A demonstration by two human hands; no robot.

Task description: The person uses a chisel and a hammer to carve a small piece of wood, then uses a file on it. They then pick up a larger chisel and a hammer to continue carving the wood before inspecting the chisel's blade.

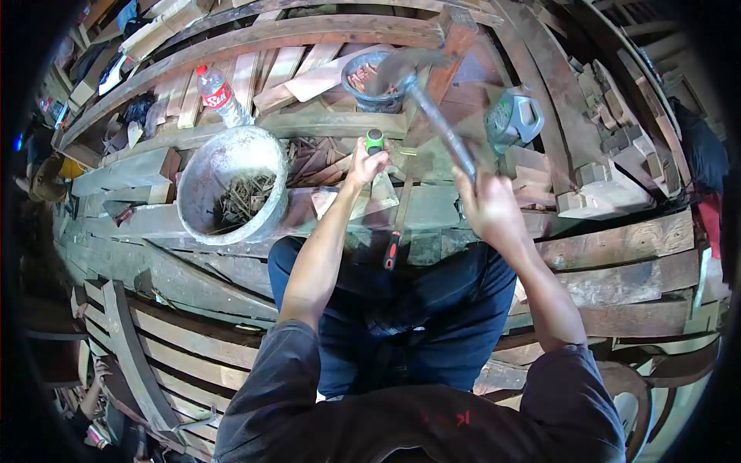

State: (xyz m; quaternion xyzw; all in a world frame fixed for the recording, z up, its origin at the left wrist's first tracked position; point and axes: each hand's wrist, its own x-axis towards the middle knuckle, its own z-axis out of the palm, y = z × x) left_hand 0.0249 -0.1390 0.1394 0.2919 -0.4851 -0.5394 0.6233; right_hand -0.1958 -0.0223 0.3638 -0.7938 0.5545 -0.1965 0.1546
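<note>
My left hand (366, 167) is wrapped round the upright green and black handle of a chisel (375, 139); its blade is hidden below my fingers. In my right hand (494, 208) is the shaft of a hammer (444, 122), raised and slanting up to the left, its head smeared by motion. Between my knees and the work, a second tool with a red and black handle (392, 251) lies on the wood, its flat metal shank pointing away from me. Pale wood pieces (382, 193) lie beside my left hand.
A large whitish bucket (189, 189) with wood scraps stands left, and a plastic bottle (218, 96) behind it. A dark bucket (355, 68) of wooden pegs sits beyond my hands. To the right is a jug (513, 119). Beams (309, 31) and planks surround me. Another person's hand (100, 376) shows lower left.
</note>
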